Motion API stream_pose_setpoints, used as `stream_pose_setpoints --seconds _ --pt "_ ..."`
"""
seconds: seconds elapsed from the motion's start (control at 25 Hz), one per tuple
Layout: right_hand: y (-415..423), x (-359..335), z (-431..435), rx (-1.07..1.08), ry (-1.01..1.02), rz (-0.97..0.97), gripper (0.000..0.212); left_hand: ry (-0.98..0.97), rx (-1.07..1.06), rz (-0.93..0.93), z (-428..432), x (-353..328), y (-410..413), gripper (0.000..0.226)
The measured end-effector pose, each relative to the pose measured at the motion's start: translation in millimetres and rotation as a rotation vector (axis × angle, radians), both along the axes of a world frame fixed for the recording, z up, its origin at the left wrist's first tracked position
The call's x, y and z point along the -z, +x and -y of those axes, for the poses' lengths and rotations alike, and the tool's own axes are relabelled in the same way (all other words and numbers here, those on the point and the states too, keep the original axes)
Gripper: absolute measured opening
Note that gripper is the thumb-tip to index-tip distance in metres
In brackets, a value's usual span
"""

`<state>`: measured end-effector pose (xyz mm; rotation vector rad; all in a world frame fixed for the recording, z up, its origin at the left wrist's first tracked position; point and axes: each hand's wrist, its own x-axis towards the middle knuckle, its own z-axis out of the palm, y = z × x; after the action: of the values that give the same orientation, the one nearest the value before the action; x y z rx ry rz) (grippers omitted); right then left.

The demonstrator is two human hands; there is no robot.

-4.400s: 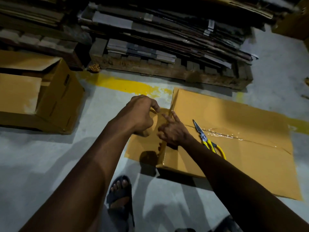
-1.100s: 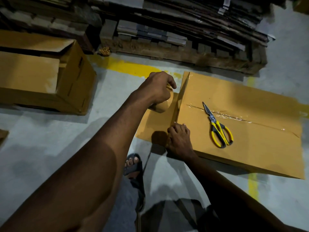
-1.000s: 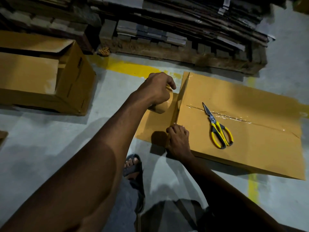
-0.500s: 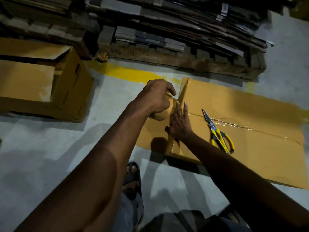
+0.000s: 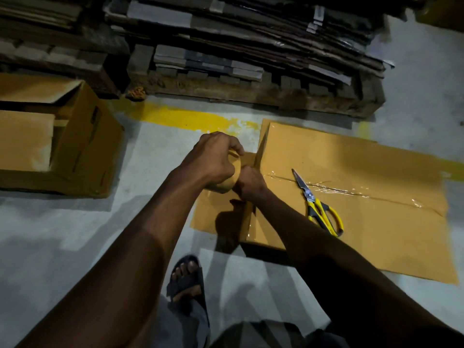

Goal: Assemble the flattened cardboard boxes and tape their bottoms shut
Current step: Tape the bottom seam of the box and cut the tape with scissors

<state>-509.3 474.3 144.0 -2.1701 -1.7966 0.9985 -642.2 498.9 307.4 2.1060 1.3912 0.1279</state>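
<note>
L hand (image 5: 213, 159) was closed round a tan tape roll (image 5: 227, 185), fingers wrapped over its top and knuckles facing the cam, held just above the L end of the cardboard box (image 5: 351, 159). R hand (image 5: 248, 183) sat right against the roll on its R side, at the box's L edge, w/ fingers curled in. Couldn't tell if it was pinching a tape end or just pressing on the cardboard, as the roll and L hand hid its fingertips.

The box lay on the concrete floor (image 5: 75, 234) w/ its closed flaps facing up. A strip of clear tape (image 5: 351, 190) ran along the centre seam, shiny and a bit wrinkled, from near the R hand out toward the far R edge. One flap (image 5: 213, 214) stuck out flat on the floor at the box's L end, under both hands. More tape glinted down the near L corner.

Yellow-handled scissors (image 5: 319, 207) rested on top of the box, blades closed and pointing toward the hands, crossing the seam.

Off to the L, well apart, stood an open box (image 5: 82, 146) on the floor. Behind, a wooden pallet (image 5: 251, 94) carried a stack of flattened cardboard (image 5: 251, 28). A worn yellow line (image 5: 185, 116) ran across the floor btwn pallet and box. A foot (image 5: 187, 277) in a dark sandal showed at bottom centre.
</note>
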Motion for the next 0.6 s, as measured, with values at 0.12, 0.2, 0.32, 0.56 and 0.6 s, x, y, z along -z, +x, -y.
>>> stream_pose_setpoints --seconds 0.12,0.2,0.32,0.56,0.6 --pt "40 14 19 -0.152 0.392 0.348 0.042 0.003 0.035 0.010 8 2 18 0.057" --pt "83 9 47 -0.062 0.267 0.429 0.051 -0.002 0.060 0.039 19 3 36 0.058" --pt "142 10 99 0.050 0.171 0.495 0.069 -0.005 0.090 0.103 36 2 68 0.058" --pt "204 26 164 0.226 0.146 0.629 0.037 -0.029 0.167 0.107 74 9 136 0.057" --pt "222 29 168 0.299 0.176 0.662 0.034 -0.032 0.185 0.116 81 12 149 0.057"
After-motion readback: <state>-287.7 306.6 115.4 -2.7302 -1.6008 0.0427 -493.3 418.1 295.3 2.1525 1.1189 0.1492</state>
